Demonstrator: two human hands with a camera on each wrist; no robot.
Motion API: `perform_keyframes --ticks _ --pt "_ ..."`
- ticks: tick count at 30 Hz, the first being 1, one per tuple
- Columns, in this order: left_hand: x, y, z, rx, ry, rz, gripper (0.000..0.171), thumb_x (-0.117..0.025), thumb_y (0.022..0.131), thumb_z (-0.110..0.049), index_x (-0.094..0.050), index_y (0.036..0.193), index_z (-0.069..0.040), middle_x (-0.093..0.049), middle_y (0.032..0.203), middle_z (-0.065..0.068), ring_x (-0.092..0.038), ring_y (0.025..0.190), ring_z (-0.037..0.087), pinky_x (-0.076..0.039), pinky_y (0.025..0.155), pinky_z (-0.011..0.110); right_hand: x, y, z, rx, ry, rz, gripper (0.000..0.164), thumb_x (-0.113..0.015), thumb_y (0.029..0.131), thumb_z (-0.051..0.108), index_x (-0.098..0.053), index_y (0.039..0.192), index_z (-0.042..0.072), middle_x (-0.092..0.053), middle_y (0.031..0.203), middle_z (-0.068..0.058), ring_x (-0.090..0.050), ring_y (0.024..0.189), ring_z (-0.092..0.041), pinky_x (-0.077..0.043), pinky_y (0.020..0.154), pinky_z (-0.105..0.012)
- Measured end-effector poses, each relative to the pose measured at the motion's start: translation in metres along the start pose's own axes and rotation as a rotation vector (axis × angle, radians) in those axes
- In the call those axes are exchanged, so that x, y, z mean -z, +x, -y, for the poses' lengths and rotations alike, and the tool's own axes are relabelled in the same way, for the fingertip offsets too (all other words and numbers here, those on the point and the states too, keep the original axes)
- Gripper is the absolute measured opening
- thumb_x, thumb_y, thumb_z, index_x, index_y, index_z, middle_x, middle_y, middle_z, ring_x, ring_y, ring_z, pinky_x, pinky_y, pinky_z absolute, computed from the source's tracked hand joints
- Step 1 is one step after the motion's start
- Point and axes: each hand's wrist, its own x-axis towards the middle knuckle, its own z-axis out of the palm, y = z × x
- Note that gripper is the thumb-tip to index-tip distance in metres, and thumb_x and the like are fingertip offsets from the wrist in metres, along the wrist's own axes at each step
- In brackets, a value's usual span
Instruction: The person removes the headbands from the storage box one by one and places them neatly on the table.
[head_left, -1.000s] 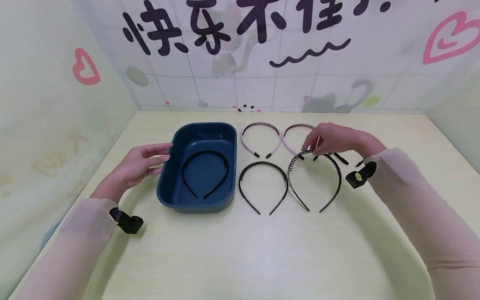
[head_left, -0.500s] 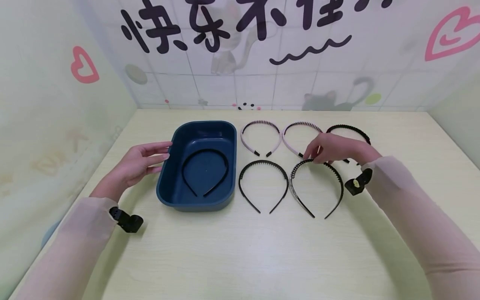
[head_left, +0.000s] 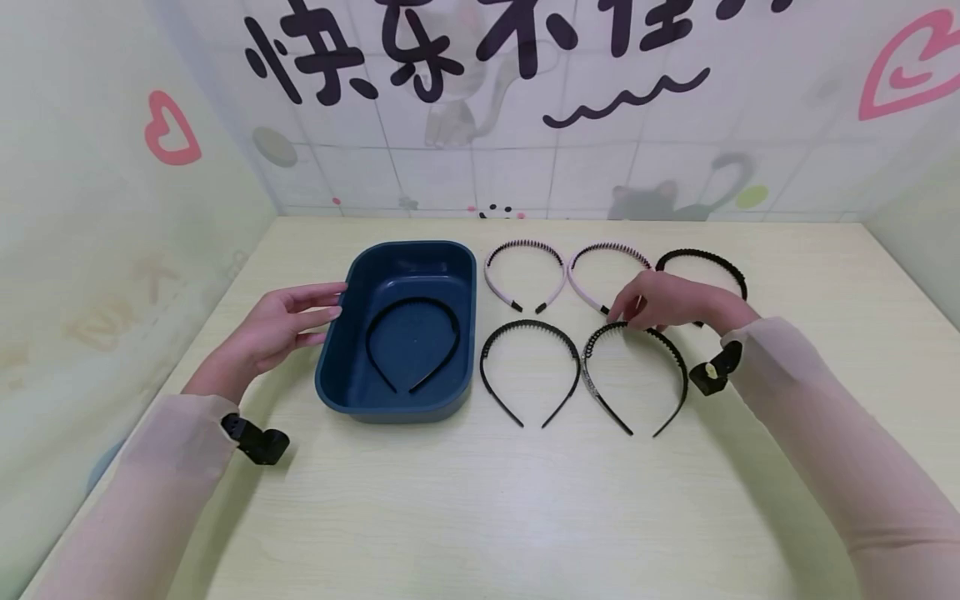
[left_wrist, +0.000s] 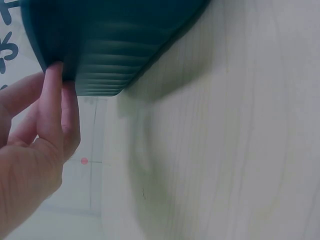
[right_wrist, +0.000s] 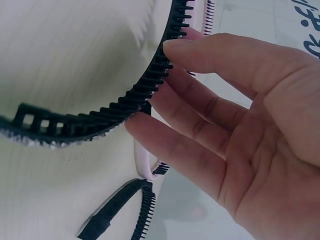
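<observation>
My right hand [head_left: 671, 300] pinches the top of a black toothed headband [right_wrist: 107, 117], thumb on one side and fingers on the other. Silvery glitter runs along the band's outer edge in the right wrist view. Its two tips point toward me, low over the table. With fingers extended, my left hand [head_left: 273, 329] touches the left side of a dark blue plastic box [head_left: 401, 414]. One plain black headband [head_left: 412, 300] lies inside that box. In the left wrist view the fingertips [left_wrist: 54, 70] press the box wall near its rim.
Right of the box lies another black headband [head_left: 530, 322]. Behind it are two pink headbands [head_left: 564, 279] [head_left: 587, 292] and, at the far right, a thicker black one [head_left: 705, 254], partly covered by my right hand. A printed wall cloth [head_left: 480, 183] closes off the table's back.
My right hand has brought the glittery headband down and toward me, slightly rightward, mostly in the first half second. The left hand and the box stay in place.
</observation>
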Motion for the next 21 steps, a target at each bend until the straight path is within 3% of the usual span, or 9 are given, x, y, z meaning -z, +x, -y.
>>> perform_keyframes --ticks 14,21 --pt "-0.0002 -0.0003 -0.0005 0.011 -0.003 -0.008 0.058 -0.064 0.087 -0.019 -0.040 0.139 -0.006 -0.047 0.116 0.000 -0.057 0.094 0.003 -0.051 0.074 0.020 -0.0035 0.0017 -0.0073 -0.018 -0.001 -0.004 0.026 -0.059 0.081 -0.007 -0.067 0.104 0.000 -0.061 0.081 -0.010 -0.051 0.062 -0.017 -0.046 0.052 -0.029" --pt "-0.0003 0.0001 0.0003 0.005 -0.012 -0.008 0.057 -0.064 0.087 -0.018 -0.040 0.138 -0.006 -0.048 0.114 0.000 -0.057 0.093 0.003 -0.051 0.072 0.020 -0.0053 0.0041 -0.0098 -0.029 0.024 -0.007 0.026 -0.060 0.081 -0.008 -0.068 0.103 0.001 -0.061 0.079 -0.008 -0.048 0.059 -0.014 -0.042 0.049 -0.024"
